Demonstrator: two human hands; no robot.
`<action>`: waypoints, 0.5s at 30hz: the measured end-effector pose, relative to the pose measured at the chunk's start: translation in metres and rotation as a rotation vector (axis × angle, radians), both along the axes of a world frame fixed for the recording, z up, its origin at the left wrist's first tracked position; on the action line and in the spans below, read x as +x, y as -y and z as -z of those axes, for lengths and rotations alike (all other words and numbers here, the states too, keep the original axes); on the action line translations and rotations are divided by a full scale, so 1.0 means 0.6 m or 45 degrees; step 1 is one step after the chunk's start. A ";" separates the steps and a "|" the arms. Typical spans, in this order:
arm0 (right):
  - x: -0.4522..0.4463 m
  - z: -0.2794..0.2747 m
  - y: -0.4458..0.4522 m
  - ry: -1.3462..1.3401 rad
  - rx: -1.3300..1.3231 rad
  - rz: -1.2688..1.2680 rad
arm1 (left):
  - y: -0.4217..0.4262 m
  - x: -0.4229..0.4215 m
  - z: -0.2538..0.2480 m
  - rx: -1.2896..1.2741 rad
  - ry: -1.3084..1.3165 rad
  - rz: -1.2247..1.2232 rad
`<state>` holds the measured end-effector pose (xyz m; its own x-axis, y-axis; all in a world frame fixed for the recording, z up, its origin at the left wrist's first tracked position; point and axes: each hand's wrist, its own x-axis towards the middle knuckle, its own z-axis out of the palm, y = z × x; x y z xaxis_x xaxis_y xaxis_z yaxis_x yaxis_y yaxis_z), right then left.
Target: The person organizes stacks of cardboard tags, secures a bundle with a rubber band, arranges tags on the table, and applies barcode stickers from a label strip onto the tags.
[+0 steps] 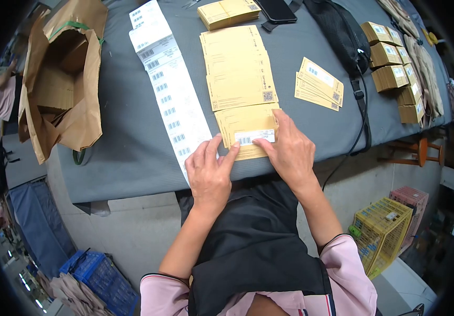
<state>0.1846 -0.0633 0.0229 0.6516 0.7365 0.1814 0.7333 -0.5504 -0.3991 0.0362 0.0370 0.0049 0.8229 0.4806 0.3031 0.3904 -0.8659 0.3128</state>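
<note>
A column of overlapping tan printed cards (240, 87) lies on the grey cloth. On the nearest card is a white barcode label (255, 137). My left hand (209, 169) rests at that card's lower left, fingers spread and thumb at the label's left end. My right hand (294, 150) is at the card's right side. Its thumb touches the label's right end and its index finger stretches along the card edge, apart from the thumb. Left of the cards, a long strip of barcode labels (170, 108) runs partly under my left hand.
A fan of labelled cards (319, 84) lies to the right. A card stack (228, 12), a phone (277, 10) and a black bag (337, 34) are farther back. Banded card bundles (390, 78) stand at far right. An open paper bag (63, 79) is at left; a cable (363, 124) crosses the table edge.
</note>
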 end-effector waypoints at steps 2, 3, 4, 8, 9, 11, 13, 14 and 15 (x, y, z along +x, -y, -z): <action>0.012 -0.012 0.001 -0.032 -0.124 0.093 | 0.001 0.000 0.000 -0.004 0.002 0.004; 0.017 -0.013 0.009 -0.028 -0.124 0.097 | 0.001 -0.001 0.001 -0.007 -0.001 0.001; 0.021 -0.015 0.021 -0.011 -0.139 0.097 | 0.001 -0.002 0.001 -0.006 0.003 0.005; -0.009 0.012 0.058 0.230 0.182 -0.250 | 0.004 -0.002 0.002 -0.021 -0.007 0.000; -0.032 0.013 0.057 0.210 0.140 -0.360 | 0.005 -0.001 0.002 -0.037 -0.016 -0.005; -0.047 0.030 0.072 0.217 -0.151 -0.312 | 0.006 -0.001 -0.005 -0.059 -0.005 0.019; -0.032 0.035 0.089 0.215 -0.231 -0.233 | 0.006 0.001 -0.010 -0.076 0.018 0.022; -0.028 0.032 0.099 0.220 -0.281 -0.092 | 0.008 -0.001 -0.011 -0.104 0.018 0.009; -0.025 0.027 0.105 0.230 -0.329 0.057 | 0.009 0.001 -0.013 -0.130 0.024 0.002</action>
<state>0.1697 -0.1264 0.0068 0.6589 0.7444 0.1079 0.7522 -0.6502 -0.1074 0.0365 0.0313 0.0127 0.8184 0.5083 0.2680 0.3822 -0.8298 0.4067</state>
